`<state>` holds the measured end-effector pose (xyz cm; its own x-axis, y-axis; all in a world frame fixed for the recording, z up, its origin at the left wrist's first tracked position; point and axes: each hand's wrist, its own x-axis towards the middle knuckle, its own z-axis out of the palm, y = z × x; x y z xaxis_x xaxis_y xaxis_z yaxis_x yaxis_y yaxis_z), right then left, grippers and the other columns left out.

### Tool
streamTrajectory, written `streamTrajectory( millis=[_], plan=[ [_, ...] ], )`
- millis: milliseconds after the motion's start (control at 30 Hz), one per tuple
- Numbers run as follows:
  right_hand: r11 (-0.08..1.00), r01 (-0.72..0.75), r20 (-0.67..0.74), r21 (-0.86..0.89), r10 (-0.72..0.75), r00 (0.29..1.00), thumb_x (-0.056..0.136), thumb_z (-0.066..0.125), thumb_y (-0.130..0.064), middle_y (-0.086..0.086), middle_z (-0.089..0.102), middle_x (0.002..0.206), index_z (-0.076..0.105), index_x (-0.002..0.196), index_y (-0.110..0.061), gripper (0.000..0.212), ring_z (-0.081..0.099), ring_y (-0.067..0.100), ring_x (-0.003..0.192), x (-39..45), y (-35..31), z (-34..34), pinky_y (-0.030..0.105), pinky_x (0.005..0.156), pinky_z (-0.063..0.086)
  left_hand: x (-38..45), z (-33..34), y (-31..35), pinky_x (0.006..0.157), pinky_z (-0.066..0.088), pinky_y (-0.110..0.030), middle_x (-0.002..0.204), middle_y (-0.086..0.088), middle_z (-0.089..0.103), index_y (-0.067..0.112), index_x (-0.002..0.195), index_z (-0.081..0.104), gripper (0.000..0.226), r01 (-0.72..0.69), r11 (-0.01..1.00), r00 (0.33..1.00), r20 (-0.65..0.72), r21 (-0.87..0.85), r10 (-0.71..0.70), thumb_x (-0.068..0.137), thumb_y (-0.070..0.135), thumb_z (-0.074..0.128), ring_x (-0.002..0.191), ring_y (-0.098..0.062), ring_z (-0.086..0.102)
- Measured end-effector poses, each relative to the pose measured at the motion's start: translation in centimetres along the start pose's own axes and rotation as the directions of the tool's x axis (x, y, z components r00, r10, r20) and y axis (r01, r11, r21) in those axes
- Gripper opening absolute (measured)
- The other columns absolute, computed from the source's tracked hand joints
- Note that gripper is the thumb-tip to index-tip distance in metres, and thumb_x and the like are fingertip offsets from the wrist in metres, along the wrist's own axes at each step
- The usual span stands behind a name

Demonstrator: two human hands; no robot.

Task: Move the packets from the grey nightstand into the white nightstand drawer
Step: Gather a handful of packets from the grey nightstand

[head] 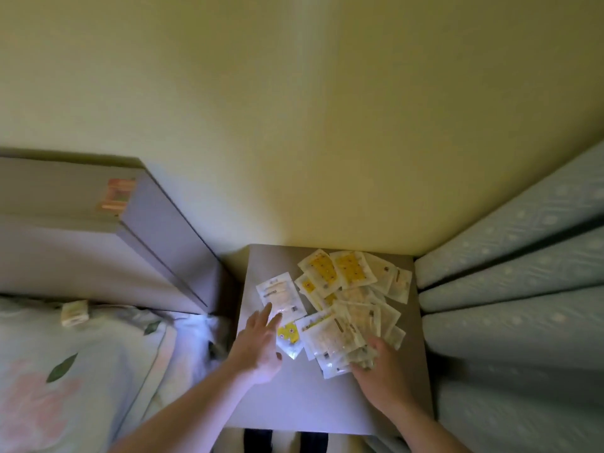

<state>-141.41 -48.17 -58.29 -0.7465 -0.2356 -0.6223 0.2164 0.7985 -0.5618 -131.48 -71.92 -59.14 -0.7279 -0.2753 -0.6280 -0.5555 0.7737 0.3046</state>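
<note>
Packets (351, 302) lie scattered in a loose, overlapping heap across the far and right part of the grey nightstand (294, 397), whose flat matte top serves as the counter. They are thin, flat, roughly rectangular sachets of glossy, crinkled plastic; most look pale cream or translucent white, and several at the back carry a bright yellow panel with small dark dots. One white packet (281, 296) lies apart on the left side of the top, tilted, with faint print on its face, and a small packet with a yellow patch (288, 338) sits just beside the heap's near left edge.

The left hand (260, 348) reaches over the counter with its fingers straight and spread, grasping nothing; its fingertips (267, 309) are at the near edge of the separate white packet. The right hand (379, 371) has its fingers curled into the near right edge of the heap, gripping a bunch of the crinkled packets.

To the left stands a bed with a smooth padded grey headboard (157, 243) and soft floral bedding (65, 371) in pale green and pink. To the right hangs a pale blue curtain (510, 289) in thick rounded folds, woven with a small diamond pattern. A plain yellowish wall (294, 109) rises behind.
</note>
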Motion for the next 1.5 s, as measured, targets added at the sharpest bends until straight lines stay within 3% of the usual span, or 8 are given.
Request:
streamTrajectory(
  millis=[233, 467, 667, 767, 933, 1167, 1333, 1500],
  plan=[
    [0.998, 0.029, -0.209, -0.047, -0.039, 0.977, 0.073, 0.09, -0.035, 0.004, 0.054, 0.136, 0.052, 0.14, -0.014, 0.08, 0.049, 0.024, 0.13, 5.1, 1.9, 5.0, 0.038, 0.107, 0.043, 3.9, 7.7, -3.6, 0.125, -0.008, -0.038, 0.169, 0.001, -0.019, 0.024, 0.164, -0.002, 0.093, -0.112, 0.98, 0.98, -0.146, 0.164, 0.137, 0.091, 0.028, 0.056, 0.157, -0.025, -0.014],
    [0.99, 0.045, -0.345, -0.137, -0.091, 0.934, 0.061, 0.094, -0.046, 0.003, 0.062, 0.124, 0.057, 0.129, -0.019, 0.082, 0.054, 0.031, 0.115, 6.9, 2.8, 7.2, 0.048, 0.098, 0.048, 1.1, 11.6, -5.5, 0.123, 0.025, -0.052, 0.17, -0.003, 0.015, 0.02, 0.162, 0.025, 0.085, -0.166, 0.957, 0.942, -0.248, 0.236, 0.225, 0.086, 0.031, 0.061, 0.156, -0.03, 0.017],
    [0.999, 0.028, -0.275, 0.016, -0.022, 0.961, 0.065, 0.092, -0.037, -0.007, 0.071, 0.097, 0.066, 0.102, -0.025, 0.047, 0.067, 0.022, 0.093, 6.8, 3.1, 7.2, 0.04, 0.077, 0.057, 0.7, 10.3, -5.1, 0.118, 0.034, -0.046, 0.145, -0.003, 0.048, 0.021, 0.151, 0.045, 0.074, -0.266, 0.931, 0.892, -0.303, 0.251, 0.336, 0.085, 0.046, 0.066, 0.143, -0.028, 0.037],
    [0.991, 0.03, -0.203, 0.13, -0.004, 0.979, 0.078, 0.087, -0.024, -0.012, 0.072, 0.092, 0.071, 0.101, -0.024, 0.028, 0.069, 0.011, 0.088, 6.3, 3.1, 6.5, 0.024, 0.068, 0.052, 2.4, 8.4, -4.0, 0.125, 0.024, -0.046, 0.163, -0.003, 0.026, 0.022, 0.159, 0.03, 0.087, -0.279, 0.94, 0.903, -0.282, 0.194, 0.326, 0.087, 0.061, 0.061, 0.155, -0.028, 0.018],
    [0.958, 0.04, -0.109, 0.284, -0.01, 0.994, 0.084, 0.084, -0.021, -0.009, 0.077, 0.095, 0.074, 0.105, -0.023, 0.024, 0.073, 0.008, 0.091, 6.3, 3.6, 5.1, 0.027, 0.076, 0.059, 5.9, 7.4, -3.5, 0.128, -0.006, -0.047, 0.164, 0.0, -0.034, 0.022, 0.16, -0.02, 0.127, -0.252, 0.924, 0.965, 0.006, 0.289, 0.261, 0.08, 0.068, 0.067, 0.153, -0.025, -0.029],
    [0.8, -0.04, -0.048, 0.599, 0.086, 0.995, 0.083, 0.082, -0.007, 0.003, 0.079, 0.105, 0.073, 0.111, -0.015, 0.031, 0.076, 0.021, 0.099, 5.8, 4.6, 2.1, 0.041, 0.085, 0.06, 4.5, 9.1, -4.4, 0.108, 0.047, -0.043, 0.165, -0.009, 0.028, 0.015, 0.16, 0.028, 0.094, -0.245, 0.903, 0.918, -0.214, 0.352, 0.333, 0.08, 0.031, 0.076, 0.135, -0.03, 0.044],
    [0.798, -0.121, 0.003, 0.591, 0.149, 0.989, 0.082, 0.082, -0.005, 0.002, 0.08, 0.101, 0.073, 0.111, -0.016, 0.032, 0.077, 0.02, 0.096, 5.0, 6.8, -0.1, 0.042, 0.084, 0.06, 2.3, 8.9, -3.5, 0.111, 0.043, -0.04, 0.161, -0.004, 0.035, 0.02, 0.159, 0.032, 0.096, -0.226, 0.918, 0.932, -0.202, 0.326, 0.301, 0.079, 0.063, 0.063, 0.133, -0.025, 0.049],
    [0.889, -0.191, 0.049, 0.416, 0.188, 0.981, 0.08, 0.083, -0.005, -0.001, 0.08, 0.091, 0.076, 0.094, -0.023, 0.023, 0.076, 0.017, 0.086, 5.0, 8.8, -0.8, 0.034, 0.073, 0.059, 3.0, 7.8, -1.5, 0.108, 0.044, -0.034, 0.146, 0.005, 0.045, 0.027, 0.15, 0.037, 0.073, -0.225, 0.961, 0.935, -0.242, 0.162, 0.26, 0.088, 0.057, 0.06, 0.128, -0.019, 0.049]
  ],
)
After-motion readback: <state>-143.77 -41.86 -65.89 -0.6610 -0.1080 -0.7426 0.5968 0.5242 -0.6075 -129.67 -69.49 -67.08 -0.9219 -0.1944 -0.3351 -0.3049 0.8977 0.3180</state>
